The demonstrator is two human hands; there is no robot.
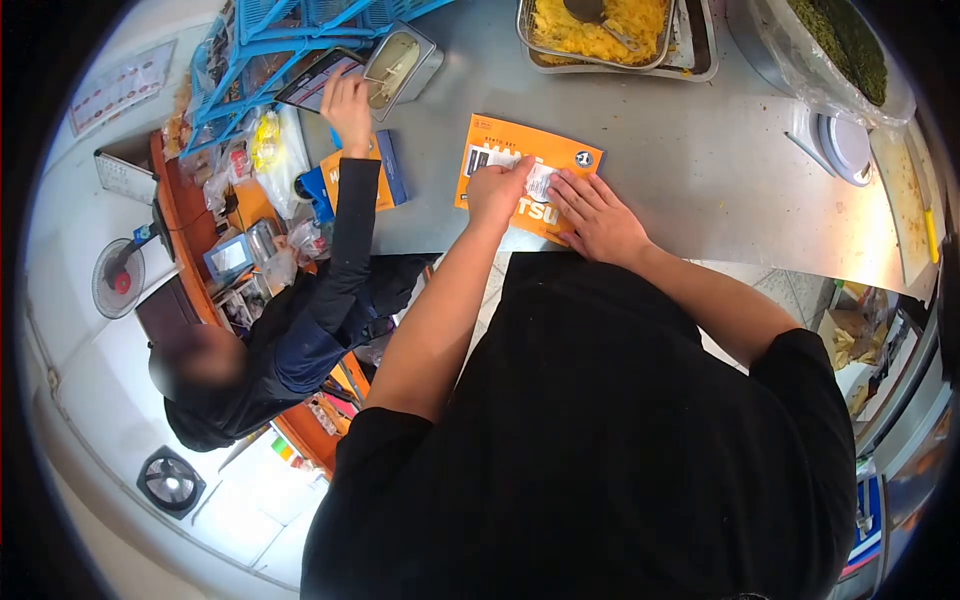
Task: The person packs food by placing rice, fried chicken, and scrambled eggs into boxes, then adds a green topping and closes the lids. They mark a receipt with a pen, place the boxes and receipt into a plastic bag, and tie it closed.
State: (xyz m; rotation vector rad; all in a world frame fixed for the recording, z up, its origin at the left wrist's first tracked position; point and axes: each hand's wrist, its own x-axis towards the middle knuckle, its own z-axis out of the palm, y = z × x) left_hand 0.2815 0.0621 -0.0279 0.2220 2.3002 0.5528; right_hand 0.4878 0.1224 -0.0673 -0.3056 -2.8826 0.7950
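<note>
A flat orange box (585,140) with white lettering lies on the steel table in front of me. A white printed label (541,181) shows on its top between my hands. My left hand (498,195) rests on the box with its fingers curled under and the thumb against the label. What those curled fingers hold, if anything, is hidden. Over the box's right part lies my right hand (603,218), its fingers stretched out flat and their tips near the label's edge.
A person in dark sleeves stands at left, one hand (347,108) by a dark tablet (318,82). Nearby are a metal container (418,78), another orange box (385,188) and blue baskets (262,52). Yellow food (560,35) fills a tray at the back; a white lidded tub (846,145) stands right.
</note>
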